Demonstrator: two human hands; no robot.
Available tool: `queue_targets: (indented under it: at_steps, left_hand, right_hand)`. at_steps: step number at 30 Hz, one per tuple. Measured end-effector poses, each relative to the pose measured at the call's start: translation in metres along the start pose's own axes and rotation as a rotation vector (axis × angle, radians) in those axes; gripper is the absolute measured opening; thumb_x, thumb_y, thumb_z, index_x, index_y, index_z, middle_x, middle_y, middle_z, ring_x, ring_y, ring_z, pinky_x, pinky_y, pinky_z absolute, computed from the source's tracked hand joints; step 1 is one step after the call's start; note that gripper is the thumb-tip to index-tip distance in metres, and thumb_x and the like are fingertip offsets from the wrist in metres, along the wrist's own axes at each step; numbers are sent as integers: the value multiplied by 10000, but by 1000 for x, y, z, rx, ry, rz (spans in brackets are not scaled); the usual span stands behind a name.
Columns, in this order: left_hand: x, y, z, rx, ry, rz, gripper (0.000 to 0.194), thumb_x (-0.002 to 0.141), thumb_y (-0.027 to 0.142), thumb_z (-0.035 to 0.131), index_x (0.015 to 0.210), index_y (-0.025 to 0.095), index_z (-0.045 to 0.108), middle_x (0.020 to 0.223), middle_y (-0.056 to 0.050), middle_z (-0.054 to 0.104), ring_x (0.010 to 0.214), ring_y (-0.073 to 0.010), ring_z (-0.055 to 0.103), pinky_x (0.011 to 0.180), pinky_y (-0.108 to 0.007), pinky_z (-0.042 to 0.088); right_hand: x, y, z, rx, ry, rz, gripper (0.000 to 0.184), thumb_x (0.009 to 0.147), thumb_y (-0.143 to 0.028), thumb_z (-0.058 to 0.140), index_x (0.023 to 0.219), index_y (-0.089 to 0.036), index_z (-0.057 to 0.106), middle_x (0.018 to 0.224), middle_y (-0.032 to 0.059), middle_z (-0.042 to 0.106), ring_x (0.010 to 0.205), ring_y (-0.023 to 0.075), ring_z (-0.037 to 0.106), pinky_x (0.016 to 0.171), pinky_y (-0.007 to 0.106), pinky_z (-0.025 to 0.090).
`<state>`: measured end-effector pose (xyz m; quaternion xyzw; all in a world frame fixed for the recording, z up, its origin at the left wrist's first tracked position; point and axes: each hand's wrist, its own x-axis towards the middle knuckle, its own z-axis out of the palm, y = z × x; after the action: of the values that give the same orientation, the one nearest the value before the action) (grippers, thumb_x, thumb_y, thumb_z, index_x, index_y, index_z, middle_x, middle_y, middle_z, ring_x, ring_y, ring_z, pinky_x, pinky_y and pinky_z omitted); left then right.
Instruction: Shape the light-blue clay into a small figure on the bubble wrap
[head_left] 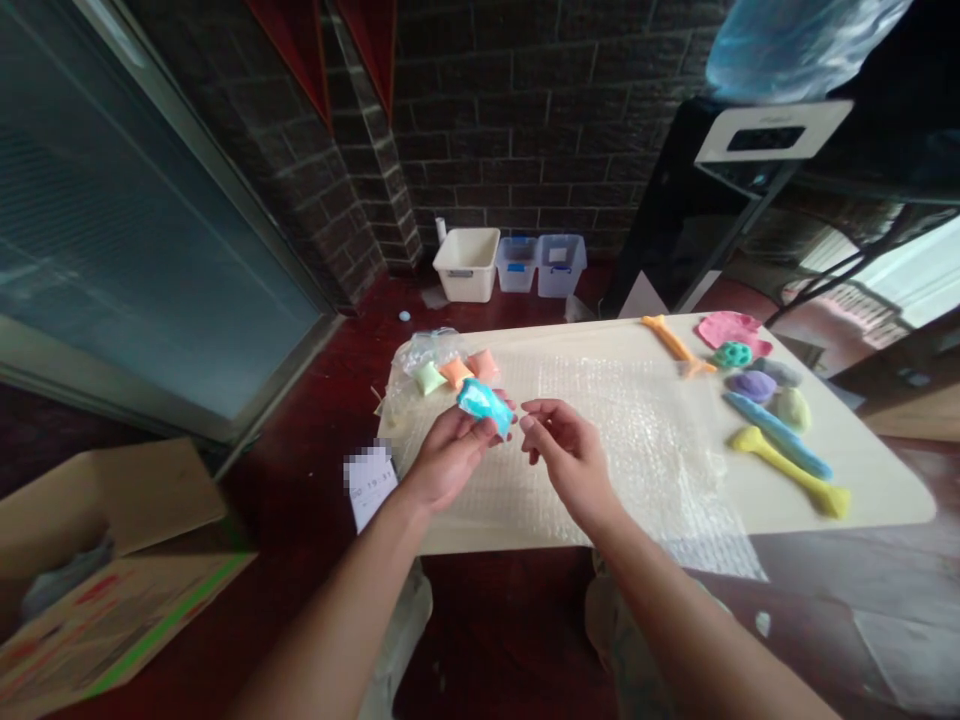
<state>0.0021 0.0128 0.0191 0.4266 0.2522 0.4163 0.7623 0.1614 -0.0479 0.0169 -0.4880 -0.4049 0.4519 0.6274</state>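
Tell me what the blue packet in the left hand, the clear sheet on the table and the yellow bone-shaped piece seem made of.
Blue packet: probably thin glossy plastic film, going by its white glare; contents unclear.
Clear sheet: likely bubble-wrap plastic, shiny, with rows of small bumps.
Yellow piece: perhaps modelling clay; matte, softly rounded, without glare.

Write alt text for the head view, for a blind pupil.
A person's left hand holds a turquoise packet above a table, the right hand close by. Bubble wrap lies below; pastel packets sit left, colourful clay-like shapes right.
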Motion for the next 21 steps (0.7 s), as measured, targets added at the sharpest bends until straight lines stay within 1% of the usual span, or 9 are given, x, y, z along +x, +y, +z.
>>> queue_targets:
  at_steps: [2,5,9,12,15,17,19,21]
  left_hand:
    - [-4,3,-7,58,36,36,389,803,361,895,1144,229,760,1195,-70,772,1110,-229,707,987,-366,519]
    - [-12,7,-21,194,107,71,443,794,348,900,1194,231,749,1121,-59,795,1072,-229,732,1029,-382,521]
    - [-17,11,-34,387,213,124,466,744,343,926,1162,212,768,1121,-74,803,1081,-270,745,1041,-413,544]
    - [-18,13,-36,485,261,152,465,717,335,941,1131,198,780,1158,-90,802,1095,-291,751,1029,-421,565]
    - [-19,13,-35,562,297,168,469,717,320,942,1142,196,786,1173,-95,806,1089,-294,760,1014,-417,581]
    - [-20,13,-35,580,304,173,484,699,305,953,1142,196,792,1163,-93,812,1060,-290,769,999,-415,592]
    - [-21,15,-35,583,308,170,492,663,289,972,1115,193,804,1134,-88,820,1017,-284,778,981,-414,604]
    - [-23,18,-34,608,316,161,475,623,278,990,1059,189,822,1089,-84,830,976,-285,783,957,-420,618]
  right_hand:
    - [2,1,7,-82,-8,-89,203,919,-388,773,1043,-228,774,886,52,745,710,162,648,575,276,494]
    - [2,2,17,-183,-85,-219,158,930,-351,766,1038,-251,821,1003,79,772,779,183,678,593,288,522]
    - [3,4,27,-274,-121,-322,186,951,-312,734,1102,-267,832,933,64,771,718,171,676,575,286,531]
    - [3,6,30,-365,-91,-375,168,948,-285,722,1061,-251,842,863,64,790,679,181,694,583,307,540]
    - [3,7,31,-443,-37,-380,143,939,-285,717,963,-232,847,823,68,812,633,185,701,599,328,537]
    - [2,6,31,-452,-35,-353,136,925,-279,721,918,-224,846,796,65,815,604,182,697,594,328,525]
    - [2,5,31,-432,-57,-300,117,895,-265,735,879,-220,842,760,55,809,584,177,687,586,322,510]
    - [2,4,30,-372,-88,-209,107,862,-255,739,825,-208,828,718,47,793,573,171,671,574,311,497]
